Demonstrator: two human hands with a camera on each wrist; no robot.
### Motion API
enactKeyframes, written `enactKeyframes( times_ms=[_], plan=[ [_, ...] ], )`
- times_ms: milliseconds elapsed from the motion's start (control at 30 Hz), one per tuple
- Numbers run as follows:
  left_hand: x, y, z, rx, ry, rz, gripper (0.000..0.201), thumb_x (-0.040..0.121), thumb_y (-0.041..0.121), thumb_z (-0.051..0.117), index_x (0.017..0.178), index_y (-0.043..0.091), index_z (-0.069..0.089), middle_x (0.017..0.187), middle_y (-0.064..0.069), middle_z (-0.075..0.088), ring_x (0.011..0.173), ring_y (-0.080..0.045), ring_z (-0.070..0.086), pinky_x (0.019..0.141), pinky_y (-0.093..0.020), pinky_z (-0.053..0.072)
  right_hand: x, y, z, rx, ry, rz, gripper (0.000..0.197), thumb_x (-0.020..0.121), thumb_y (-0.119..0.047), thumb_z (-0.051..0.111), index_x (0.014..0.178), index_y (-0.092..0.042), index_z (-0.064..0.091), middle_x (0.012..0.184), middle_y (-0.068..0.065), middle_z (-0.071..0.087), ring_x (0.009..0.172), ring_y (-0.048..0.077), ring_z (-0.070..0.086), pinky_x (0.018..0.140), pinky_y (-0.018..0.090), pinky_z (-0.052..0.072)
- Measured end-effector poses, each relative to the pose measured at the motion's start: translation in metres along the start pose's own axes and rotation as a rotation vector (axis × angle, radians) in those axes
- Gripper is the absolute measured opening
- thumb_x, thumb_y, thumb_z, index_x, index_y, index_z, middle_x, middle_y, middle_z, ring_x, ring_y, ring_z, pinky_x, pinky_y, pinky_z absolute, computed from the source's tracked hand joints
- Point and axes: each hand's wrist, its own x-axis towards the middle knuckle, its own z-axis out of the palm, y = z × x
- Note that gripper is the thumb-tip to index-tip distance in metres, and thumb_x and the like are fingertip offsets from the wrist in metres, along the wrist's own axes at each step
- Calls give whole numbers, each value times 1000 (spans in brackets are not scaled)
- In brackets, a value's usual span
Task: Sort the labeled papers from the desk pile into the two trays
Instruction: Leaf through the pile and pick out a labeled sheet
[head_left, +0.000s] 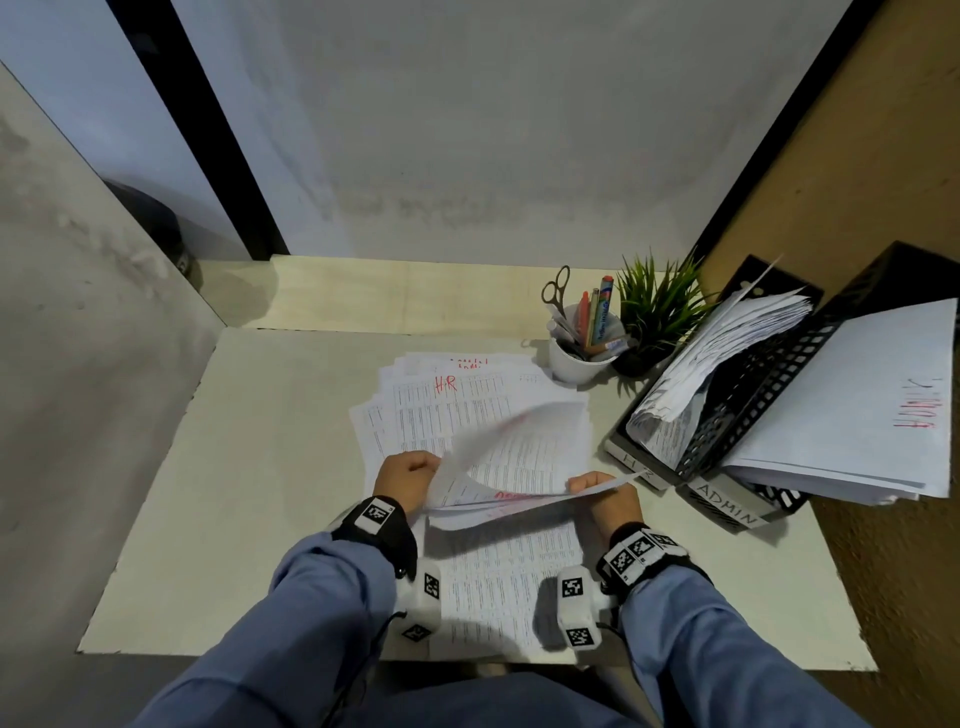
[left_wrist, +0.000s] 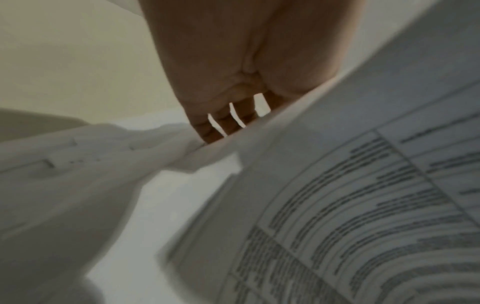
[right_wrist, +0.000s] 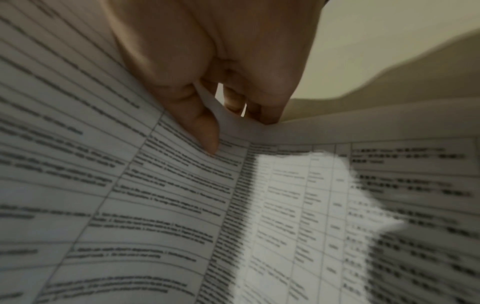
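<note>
Now both hands clamped on sheets: left hand (head_left: 408, 475) gripping a curled, blurred sheet (head_left: 511, 441), right hand (head_left: 602, 493) pinching a few sheets (head_left: 519, 506) just above the pile (head_left: 467, 410) on the table (head_left: 249, 467). Right of the pile: HR tray (head_left: 644, 465) and ADMIN tray (head_left: 727, 506), both stuffed with papers. Behind: cup (head_left: 576, 358) with scissors (head_left: 556, 288) and pens, beside a plant (head_left: 657, 306).

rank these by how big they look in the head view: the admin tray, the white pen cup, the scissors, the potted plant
Largest to smallest as they look in the head view:
1. admin tray, though papers cover much of it
2. potted plant
3. white pen cup, close to the plant, so that order is unsure
4. scissors, partly sunk in the cup
</note>
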Motion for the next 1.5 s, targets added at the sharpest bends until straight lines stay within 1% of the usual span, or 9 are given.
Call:
enactKeyframes(
  times_ms=[67,267,367,433,600,767,1067,1333,1500],
  plan=[
    [-1,-5,-2,-148,5,-31,41,79,-14,40,53,10,60,76,-6,65,79,-20,56,76,-26,39,-1,-8,-3,-86,37,36,33,80,10,54,61,-17,57,64,-1,54,69,19,52,65,25,44],
    [-7,3,-11,-293,56,-100,13,68,-2,49,60,8,52,61,-6,48,59,-22,38,57,-28,32,-13,-12,7,106,26,-38,23,59,16,56,69,-4,60,73,9,57,79,28,55,70,34,46],
    [-2,3,-9,-464,-77,-75,38,81,53,55,102,24,71,107,-2,68,97,-23,62,92,-40,46,-9,-24,13,41,-20,-52,29,68,19,56,89,-2,61,84,11,62,82,28,57,70,31,47],
    [-8,12,-6,-456,-152,-74,78,69,82,51,132,37,51,136,9,52,125,-18,51,109,-45,33,-10,-33,19,-11,-45,-56,29,70,13,62,97,5,64,88,11,64,86,27,59,73,30,51],
    [-40,65,3,-446,66,245,24,74,28,74,98,28,70,103,-3,72,99,-25,68,92,-46,52,-53,-80,32,61,-74,-436,16,86,7,54,87,-5,65,80,2,64,75,16,62,56,11,50],
    [-59,109,-14,-329,190,525,17,81,16,71,97,17,66,94,3,70,87,-10,68,75,-24,57,-86,-104,27,143,5,-802,24,87,4,58,79,-19,63,75,-3,63,66,1,60,60,14,51],
    [-61,56,5,-191,-39,174,41,79,10,73,116,8,56,98,3,64,85,-7,62,56,-10,49,-73,-47,27,10,-50,-407,21,83,9,60,79,-11,64,74,2,64,67,8,63,67,25,55],
    [-78,63,11,-134,-43,194,22,95,16,54,115,9,56,90,2,65,72,0,59,45,-3,42,-81,-44,15,-34,-130,-310,22,87,9,52,76,-9,60,72,3,61,75,22,62,54,13,52],
    [-94,101,3,95,-275,349,16,93,21,58,106,29,60,95,11,69,77,9,66,73,-16,54,-96,-76,-25,13,-90,-463,25,89,2,54,85,-21,62,85,-5,66,79,5,64,59,9,50]
  ],
)
